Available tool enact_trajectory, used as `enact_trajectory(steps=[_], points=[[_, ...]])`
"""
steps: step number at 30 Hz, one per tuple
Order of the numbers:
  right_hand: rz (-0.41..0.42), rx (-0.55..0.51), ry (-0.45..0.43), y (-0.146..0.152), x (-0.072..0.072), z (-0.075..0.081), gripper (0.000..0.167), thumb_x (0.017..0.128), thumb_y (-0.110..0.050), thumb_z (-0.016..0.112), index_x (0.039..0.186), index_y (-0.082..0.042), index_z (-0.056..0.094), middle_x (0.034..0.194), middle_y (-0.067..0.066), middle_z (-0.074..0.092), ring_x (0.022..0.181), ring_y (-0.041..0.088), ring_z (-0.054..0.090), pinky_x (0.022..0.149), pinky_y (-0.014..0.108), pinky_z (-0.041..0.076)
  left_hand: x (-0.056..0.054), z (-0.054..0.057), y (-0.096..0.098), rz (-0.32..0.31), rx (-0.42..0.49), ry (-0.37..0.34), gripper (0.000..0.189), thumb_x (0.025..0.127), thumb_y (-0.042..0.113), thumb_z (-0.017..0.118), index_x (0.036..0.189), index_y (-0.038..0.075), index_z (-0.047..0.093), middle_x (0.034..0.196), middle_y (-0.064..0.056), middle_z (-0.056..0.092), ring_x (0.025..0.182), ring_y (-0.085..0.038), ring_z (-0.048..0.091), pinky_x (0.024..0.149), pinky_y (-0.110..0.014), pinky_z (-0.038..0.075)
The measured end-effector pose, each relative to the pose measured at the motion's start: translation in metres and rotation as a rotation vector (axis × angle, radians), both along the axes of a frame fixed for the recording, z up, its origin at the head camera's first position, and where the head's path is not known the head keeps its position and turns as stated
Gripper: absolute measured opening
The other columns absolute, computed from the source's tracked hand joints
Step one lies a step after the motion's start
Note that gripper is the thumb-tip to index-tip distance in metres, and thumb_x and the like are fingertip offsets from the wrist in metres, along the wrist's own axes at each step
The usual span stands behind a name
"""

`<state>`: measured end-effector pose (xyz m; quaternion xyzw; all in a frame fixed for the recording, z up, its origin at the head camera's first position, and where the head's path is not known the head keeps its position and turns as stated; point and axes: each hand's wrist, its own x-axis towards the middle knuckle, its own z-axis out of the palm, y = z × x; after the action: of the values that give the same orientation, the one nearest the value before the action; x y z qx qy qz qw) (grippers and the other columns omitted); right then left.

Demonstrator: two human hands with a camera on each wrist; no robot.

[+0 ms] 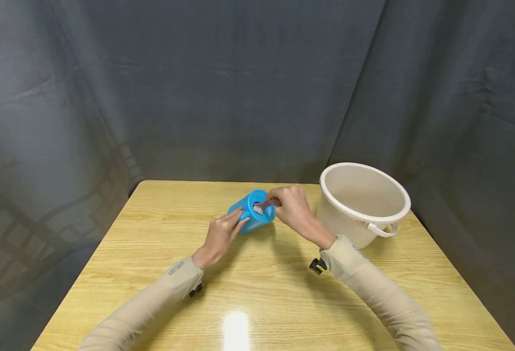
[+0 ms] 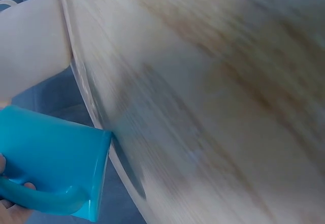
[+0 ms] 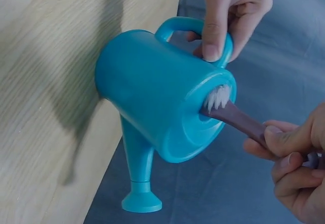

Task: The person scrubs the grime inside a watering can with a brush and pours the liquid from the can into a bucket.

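Note:
A blue watering can (image 3: 137,92) is tilted over the table, its open top toward my right side and its spout hanging down in the right wrist view. My left hand (image 1: 221,236) grips its handle (image 3: 183,25), thumb pressed on top. In my right hand (image 1: 293,209) is a brown brush (image 3: 241,122) with white bristles (image 3: 218,98), pinched by the handle between thumb and fingers. The bristles are at the can's opening, by the rim. Whether they touch the inner wall I cannot tell. In the left wrist view the can (image 2: 51,158) shows its side and handle.
A beige bucket (image 1: 362,214) with a white handle (image 1: 382,230) stands on the right of the wooden table (image 1: 257,282), close to my right forearm. Grey curtains (image 1: 231,87) hang behind the table and at both sides.

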<state>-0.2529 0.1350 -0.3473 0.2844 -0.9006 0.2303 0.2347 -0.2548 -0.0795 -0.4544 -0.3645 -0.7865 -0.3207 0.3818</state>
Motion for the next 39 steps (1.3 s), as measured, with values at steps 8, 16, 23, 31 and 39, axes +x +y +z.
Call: enact_trajectory(steps=[8,16,23,31,39], points=[[0.027,-0.009,0.011,-0.005,-0.003,0.000,0.028,0.075,0.019,0.059,0.080,-0.004,0.076,0.071,0.005,0.070,0.052,0.010,0.045,0.052,0.027,0.040,-0.002,0.003,-0.003,0.011,0.000,-0.010,0.024,0.085,0.000,0.076,0.108,-0.007,0.071,0.108,-0.027,0.068,0.093,-0.038,0.070,0.077,-0.041,0.057],[0.048,0.041,-0.062,-0.011,-0.007,-0.023,0.030,0.077,0.018,0.060,0.084,-0.005,0.077,0.075,0.003,0.072,0.057,0.008,0.054,0.062,0.030,0.050,0.002,-0.003,0.003,0.012,-0.044,0.014,0.028,0.083,0.003,0.078,0.109,-0.005,0.071,0.107,-0.025,0.069,0.092,-0.036,0.070,0.074,-0.039,0.058],[0.051,-0.001,-0.075,-0.011,0.001,-0.031,0.010,0.088,0.008,0.067,0.090,0.000,0.073,0.081,0.008,0.073,0.068,0.018,0.068,0.069,0.037,0.057,0.005,-0.004,0.008,0.006,-0.012,0.001,0.025,0.083,-0.001,0.077,0.108,-0.005,0.072,0.106,-0.024,0.070,0.092,-0.035,0.071,0.076,-0.038,0.058],[0.085,0.030,-0.147,-0.005,0.002,-0.021,0.008,0.097,0.000,0.062,0.097,0.003,0.069,0.090,0.013,0.072,0.078,0.022,0.069,0.075,0.042,0.057,0.001,0.001,0.005,0.002,-0.028,-0.002,0.025,0.085,0.002,0.076,0.109,-0.005,0.071,0.107,-0.023,0.070,0.093,-0.035,0.071,0.076,-0.039,0.058],[0.108,0.022,-0.100,-0.001,0.002,-0.009,0.009,0.094,-0.003,0.066,0.094,0.002,0.073,0.090,0.012,0.071,0.081,0.024,0.068,0.072,0.038,0.057,-0.001,0.001,0.004,0.014,-0.033,-0.001,0.026,0.085,0.004,0.077,0.109,-0.005,0.072,0.107,-0.024,0.070,0.093,-0.037,0.070,0.075,-0.040,0.058]])
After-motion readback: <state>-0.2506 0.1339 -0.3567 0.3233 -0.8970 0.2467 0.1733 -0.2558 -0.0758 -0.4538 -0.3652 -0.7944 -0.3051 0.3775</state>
